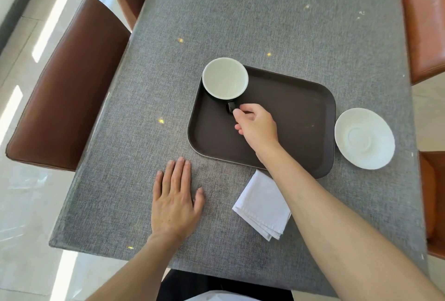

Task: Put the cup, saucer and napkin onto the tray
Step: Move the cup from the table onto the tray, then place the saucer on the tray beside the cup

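Observation:
A dark brown tray [293, 117] lies on the grey table. A cup [225, 78], black outside and white inside, stands upright and empty at the tray's far left corner. My right hand [256, 126] pinches the cup's dark handle. A white saucer [364, 138] rests on the table just right of the tray. A folded white napkin [261, 204] lies on the table in front of the tray, partly under my right forearm. My left hand [174, 200] lies flat on the table, fingers spread, holding nothing.
The table carries a grey cloth [240, 23]. Brown leather chairs [65, 88] stand along the left side, and orange-brown chairs [426, 26] along the right. Pale floor tiles show at the left.

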